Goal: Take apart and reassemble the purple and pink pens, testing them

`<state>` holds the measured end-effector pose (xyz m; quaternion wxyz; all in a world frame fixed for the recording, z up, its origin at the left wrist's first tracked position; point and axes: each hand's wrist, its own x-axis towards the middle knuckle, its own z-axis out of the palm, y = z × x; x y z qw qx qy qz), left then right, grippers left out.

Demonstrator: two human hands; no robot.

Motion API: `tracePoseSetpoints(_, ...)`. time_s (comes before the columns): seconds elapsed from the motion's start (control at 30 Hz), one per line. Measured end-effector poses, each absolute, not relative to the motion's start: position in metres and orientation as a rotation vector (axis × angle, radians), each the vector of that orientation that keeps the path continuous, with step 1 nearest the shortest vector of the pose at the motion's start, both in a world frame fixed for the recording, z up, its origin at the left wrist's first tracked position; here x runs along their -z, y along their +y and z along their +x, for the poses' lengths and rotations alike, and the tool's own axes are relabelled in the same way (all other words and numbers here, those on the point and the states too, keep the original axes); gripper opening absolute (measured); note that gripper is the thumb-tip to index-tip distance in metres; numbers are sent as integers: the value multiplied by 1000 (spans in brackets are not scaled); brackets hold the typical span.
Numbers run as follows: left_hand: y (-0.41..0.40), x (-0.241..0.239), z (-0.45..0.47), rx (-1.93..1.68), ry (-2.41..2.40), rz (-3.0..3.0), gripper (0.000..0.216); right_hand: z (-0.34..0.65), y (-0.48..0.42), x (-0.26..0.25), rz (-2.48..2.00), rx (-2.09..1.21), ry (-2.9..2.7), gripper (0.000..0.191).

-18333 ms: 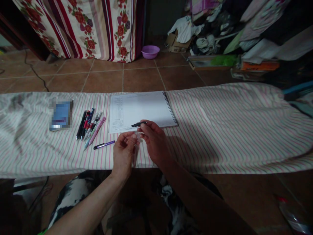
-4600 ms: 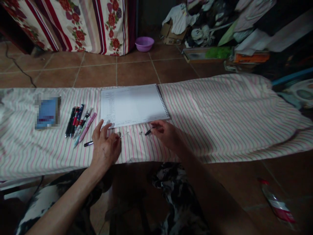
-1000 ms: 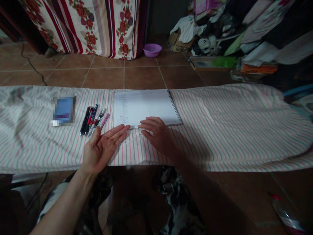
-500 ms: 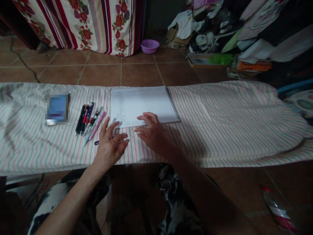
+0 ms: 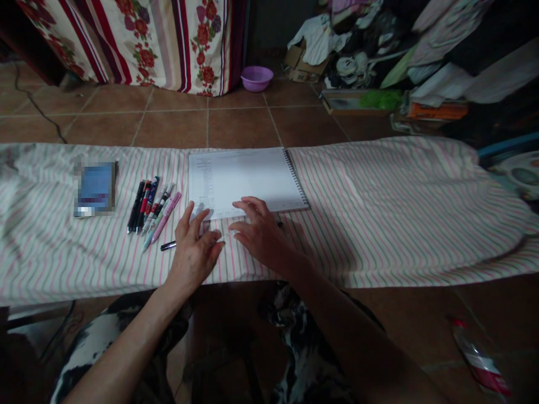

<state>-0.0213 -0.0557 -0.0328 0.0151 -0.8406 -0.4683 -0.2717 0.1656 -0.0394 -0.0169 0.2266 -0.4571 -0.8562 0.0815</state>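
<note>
My left hand [image 5: 194, 249] lies palm down on the striped cloth [image 5: 379, 213], fingers spread, covering most of a purple pen whose dark tip [image 5: 167, 245] sticks out to its left. My right hand [image 5: 259, 231] rests flat beside it, fingers apart, its fingertips at the near edge of the open spiral notebook [image 5: 246, 178]. A thin clear pen part [image 5: 226, 235] lies on the cloth between the two hands. A small black piece [image 5: 280, 224] shows just right of my right hand. Neither hand grips anything.
A row of several pens [image 5: 152, 213] lies left of the notebook, with a blue object [image 5: 96, 188] further left. Beyond the table are a tiled floor, a floral curtain [image 5: 168, 39], a purple bowl [image 5: 256, 77] and piled clothes. A bottle [image 5: 478, 359] lies on the floor.
A second ago my left hand was palm up; it has turned over and now lies flat on the cloth over the purple pen. My right hand has barely moved.
</note>
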Motion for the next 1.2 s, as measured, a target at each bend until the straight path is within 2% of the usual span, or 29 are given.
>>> tracePoseSetpoints(1.2, -57, 29, -14, 878, -1502, -2604, 6, 164, -41, 18, -1258, -234, -2439, 14)
